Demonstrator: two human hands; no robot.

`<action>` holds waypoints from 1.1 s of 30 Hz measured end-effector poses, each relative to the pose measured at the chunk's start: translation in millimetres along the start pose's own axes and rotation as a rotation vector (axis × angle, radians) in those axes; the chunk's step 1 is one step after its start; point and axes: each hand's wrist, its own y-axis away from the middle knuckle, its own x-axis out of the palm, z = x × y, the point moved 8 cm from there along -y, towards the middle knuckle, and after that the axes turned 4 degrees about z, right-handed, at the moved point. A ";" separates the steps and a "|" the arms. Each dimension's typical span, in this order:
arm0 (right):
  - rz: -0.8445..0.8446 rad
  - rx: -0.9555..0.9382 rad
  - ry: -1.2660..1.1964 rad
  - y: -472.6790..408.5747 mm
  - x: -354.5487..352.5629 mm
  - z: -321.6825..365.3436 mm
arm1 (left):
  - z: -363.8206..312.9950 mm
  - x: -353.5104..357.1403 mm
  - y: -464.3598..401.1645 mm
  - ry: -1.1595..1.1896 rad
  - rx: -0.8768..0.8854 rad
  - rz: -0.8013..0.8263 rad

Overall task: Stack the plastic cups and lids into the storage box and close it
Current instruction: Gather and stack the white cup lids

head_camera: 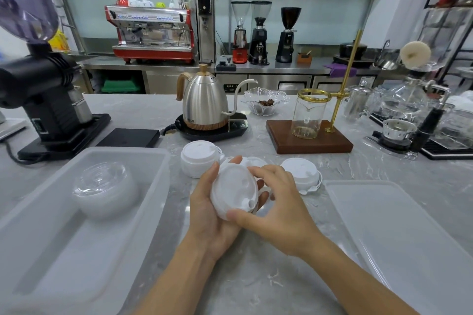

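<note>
Storage box point(158, 161), open at your left, already holds nested clear cups point(105, 186); your left hand point(212, 212) and right hand point(279, 215) together clasp white lids point(234, 193), while two lid stacks point(198, 161) and the box lid point(399, 233) still wait on the counter.

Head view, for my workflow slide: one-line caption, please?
Both hands hold a white plastic lid stack beside the open translucent storage box.
</note>
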 end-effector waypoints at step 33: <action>0.036 0.537 0.619 -17.1 -56.6 -93.6 | -1.2 -11.0 3.8 0.058 -0.008 -0.119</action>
